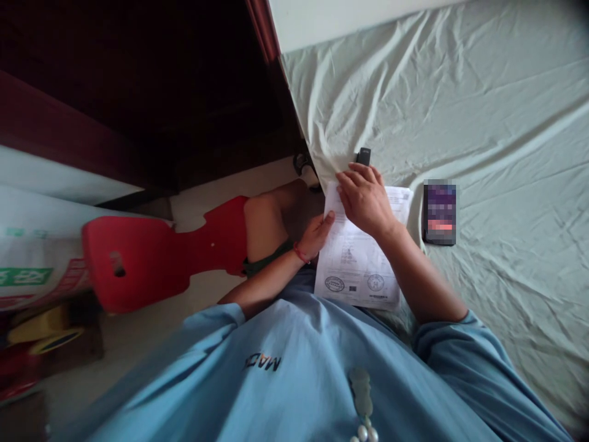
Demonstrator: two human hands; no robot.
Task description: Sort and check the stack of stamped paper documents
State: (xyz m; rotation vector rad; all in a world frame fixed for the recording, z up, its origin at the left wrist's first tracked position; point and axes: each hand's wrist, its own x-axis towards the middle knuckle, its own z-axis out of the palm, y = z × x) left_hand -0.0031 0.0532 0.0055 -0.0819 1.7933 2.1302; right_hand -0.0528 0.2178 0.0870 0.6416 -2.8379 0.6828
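A stack of printed white papers (356,258) lies at the bed's edge in front of me, with round and oval stamps near its lower end. My left hand (317,236), a red string on its wrist, is closed on the left edge of the stack, thumb on top and fingers hidden beneath. Over the upper part of the papers lies my right hand (365,199), fingers apart and stretched past the top edge. Just beyond those fingertips is a small black object (364,156), its near end covered; whether the fingers touch it I cannot tell.
A wrinkled pale green sheet (515,184) covers the bed. To the right of the papers lies a phone (440,212) with a blurred screen. A red plastic chair (138,264) stands at left, beside a printed white sack (32,270). Dark wooden furniture (138,80) fills the upper left.
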